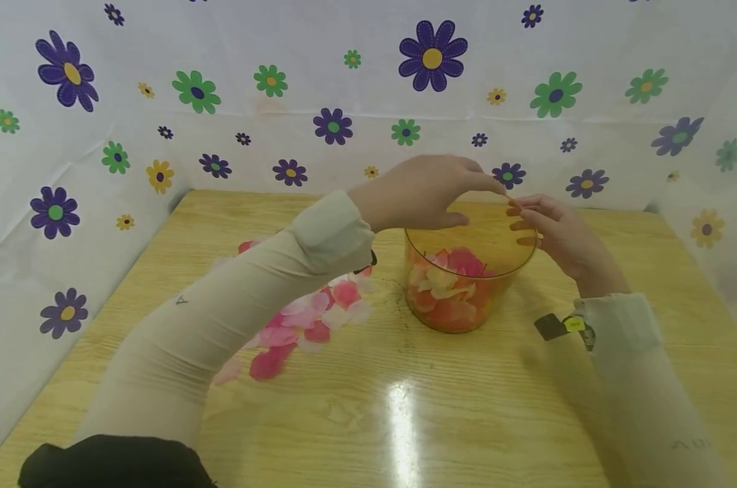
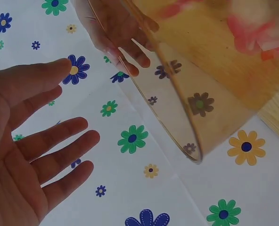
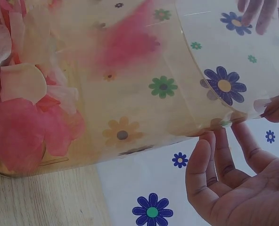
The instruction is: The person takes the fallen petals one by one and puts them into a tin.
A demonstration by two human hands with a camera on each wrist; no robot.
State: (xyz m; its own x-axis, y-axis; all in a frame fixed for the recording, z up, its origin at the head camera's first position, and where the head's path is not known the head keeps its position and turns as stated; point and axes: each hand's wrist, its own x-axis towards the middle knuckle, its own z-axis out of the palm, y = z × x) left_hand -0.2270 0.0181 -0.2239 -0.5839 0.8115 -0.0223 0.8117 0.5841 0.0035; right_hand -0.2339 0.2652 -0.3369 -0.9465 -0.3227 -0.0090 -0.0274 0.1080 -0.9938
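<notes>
A clear amber plastic bucket stands on the table with pink, red and cream petals piled in its bottom. Above its opening is my left hand; the left wrist view shows that hand's fingers spread and the palm bare. A blurred pink petal shows inside the bucket in the right wrist view. My right hand rests its fingertips against the outside of the bucket's right wall, near the rim. Its slightly bent fingers touch the plastic; its thumb is partly cut off.
More petals in pink, red and white lie loose on the wooden table, left of the bucket and partly behind my left forearm. A white cloth printed with flowers hangs around the back and sides. A strap device sits at my right wrist.
</notes>
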